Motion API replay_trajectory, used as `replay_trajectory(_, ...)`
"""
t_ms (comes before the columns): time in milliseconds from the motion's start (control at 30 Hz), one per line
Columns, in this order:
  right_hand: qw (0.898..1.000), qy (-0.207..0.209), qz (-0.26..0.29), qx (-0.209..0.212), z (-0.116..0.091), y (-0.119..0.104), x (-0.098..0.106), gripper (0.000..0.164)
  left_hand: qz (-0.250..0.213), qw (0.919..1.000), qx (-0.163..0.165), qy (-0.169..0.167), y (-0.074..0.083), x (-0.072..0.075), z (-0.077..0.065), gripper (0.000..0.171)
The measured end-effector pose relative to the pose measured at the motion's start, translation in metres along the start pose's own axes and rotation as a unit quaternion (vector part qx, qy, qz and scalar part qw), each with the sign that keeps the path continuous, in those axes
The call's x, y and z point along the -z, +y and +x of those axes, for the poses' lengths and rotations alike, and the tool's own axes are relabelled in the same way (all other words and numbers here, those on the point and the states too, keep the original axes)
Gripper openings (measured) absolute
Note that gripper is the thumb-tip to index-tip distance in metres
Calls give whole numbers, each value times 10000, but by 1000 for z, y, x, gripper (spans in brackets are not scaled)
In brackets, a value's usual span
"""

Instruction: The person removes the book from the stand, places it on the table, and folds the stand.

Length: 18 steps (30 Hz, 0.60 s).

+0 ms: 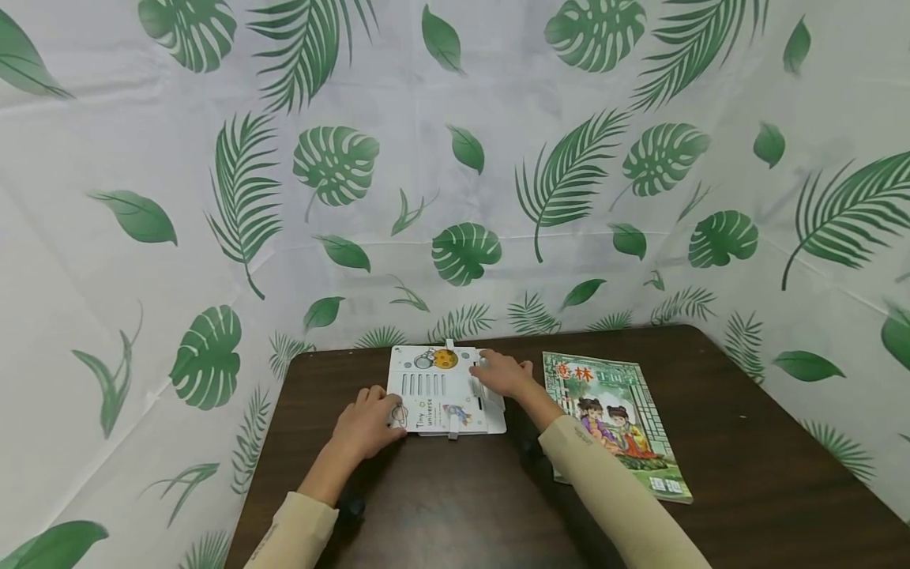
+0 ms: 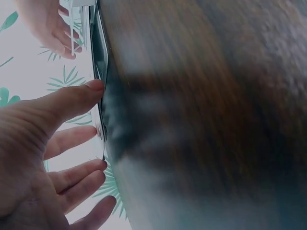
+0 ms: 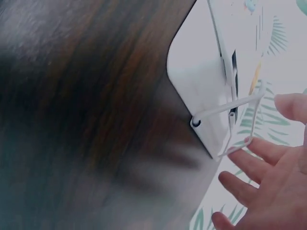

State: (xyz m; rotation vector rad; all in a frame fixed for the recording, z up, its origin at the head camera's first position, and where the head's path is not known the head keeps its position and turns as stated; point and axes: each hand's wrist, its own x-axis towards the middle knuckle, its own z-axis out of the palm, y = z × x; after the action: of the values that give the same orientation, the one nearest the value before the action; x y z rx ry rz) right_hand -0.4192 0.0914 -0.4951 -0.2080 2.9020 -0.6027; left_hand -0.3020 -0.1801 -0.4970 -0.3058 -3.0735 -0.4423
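Note:
A flat white book stand (image 1: pixel 455 391), printed with planets, a rocket and "Tiny universe", lies on the dark wooden table. My left hand (image 1: pixel 366 423) rests at its left edge, near the lower left corner. In the left wrist view the thumb (image 2: pixel 91 91) touches the stand's edge and the other fingers spread loosely beside it. My right hand (image 1: pixel 503 373) is over the stand's right end. There a white wire support (image 3: pixel 230 104) stands raised from the plate, and my right fingers (image 3: pixel 249 165), loosely extended, touch its loop; the thumb is apart from it.
A magazine (image 1: pixel 614 427) with two illustrated children on its cover lies to the right of the stand, partly under my right sleeve (image 1: pixel 611 490). A white leaf-print cloth (image 1: pixel 398 158) hangs behind and beside the table (image 1: pixel 455 506).

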Motion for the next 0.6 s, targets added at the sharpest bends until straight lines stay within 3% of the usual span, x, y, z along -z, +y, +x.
replay_trajectory(300,9999,44,143,82,-5,5,1,61,-67,9999,-83,110,-5,-1,-1,54)
replay_trajectory(600,9998,19,189,45,-14,8,5,61,-50,9998,-117,174,-12,-3,8,51)
